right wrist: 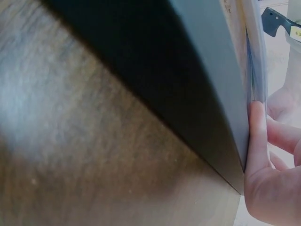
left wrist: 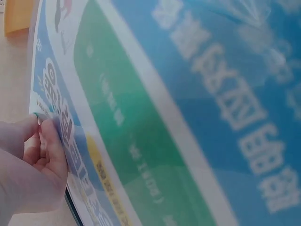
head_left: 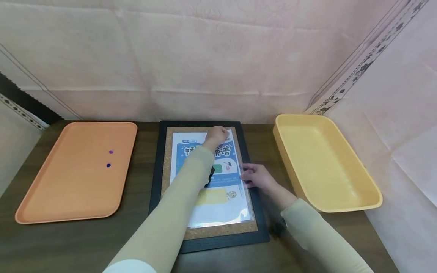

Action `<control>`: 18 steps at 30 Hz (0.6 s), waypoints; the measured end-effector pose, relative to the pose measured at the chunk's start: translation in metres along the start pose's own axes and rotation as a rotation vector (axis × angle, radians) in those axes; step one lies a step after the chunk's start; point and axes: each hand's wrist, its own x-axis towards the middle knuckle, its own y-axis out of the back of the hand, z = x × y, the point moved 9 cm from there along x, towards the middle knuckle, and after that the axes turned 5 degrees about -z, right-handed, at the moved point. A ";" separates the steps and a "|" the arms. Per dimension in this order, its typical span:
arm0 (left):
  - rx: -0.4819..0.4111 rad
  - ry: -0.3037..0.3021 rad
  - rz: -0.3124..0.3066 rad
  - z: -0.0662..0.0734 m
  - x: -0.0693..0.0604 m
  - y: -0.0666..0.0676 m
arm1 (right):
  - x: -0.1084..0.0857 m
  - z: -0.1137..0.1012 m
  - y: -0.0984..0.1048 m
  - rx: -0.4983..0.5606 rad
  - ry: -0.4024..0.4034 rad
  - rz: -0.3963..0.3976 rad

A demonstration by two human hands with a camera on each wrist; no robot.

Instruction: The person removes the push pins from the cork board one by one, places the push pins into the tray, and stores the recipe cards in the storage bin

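A laminated blue-and-white poster [head_left: 218,217] lies on a cork board [head_left: 222,232] with a black frame. My left hand [head_left: 216,137] is at the poster's top right corner; its thumb and forefinger pinch a tiny teal object, apparently a push pin [left wrist: 36,114], against that corner. The left forearm crosses over the poster and hides part of it. Along the poster's right edge, my right hand [head_left: 259,178] pinches the sheet. In the right wrist view one finger [right wrist: 257,136] is between the sheet and the frame, with another on the sheet's other side.
An orange tray [head_left: 85,201] stands on the left, with a purple push pin [head_left: 110,151] and a dark blue push pin [head_left: 108,165] on it. On the right is a deep yellow bin [head_left: 327,167]. Pale cloth [head_left: 211,57] hangs behind the wooden table.
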 end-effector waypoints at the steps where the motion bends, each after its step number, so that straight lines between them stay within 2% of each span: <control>1: -0.010 0.000 -0.003 -0.001 0.001 0.000 | 0.000 0.000 0.000 0.003 -0.001 0.003; 11: -0.065 0.018 -0.068 -0.006 0.018 0.001 | 0.001 -0.001 0.001 -0.008 0.008 0.021; 14: -0.097 0.040 -0.078 -0.009 0.022 0.000 | 0.000 -0.002 0.001 -0.020 0.014 0.024; 18: -0.195 0.064 -0.093 -0.012 0.022 -0.002 | -0.001 0.002 0.002 -0.025 -0.005 0.035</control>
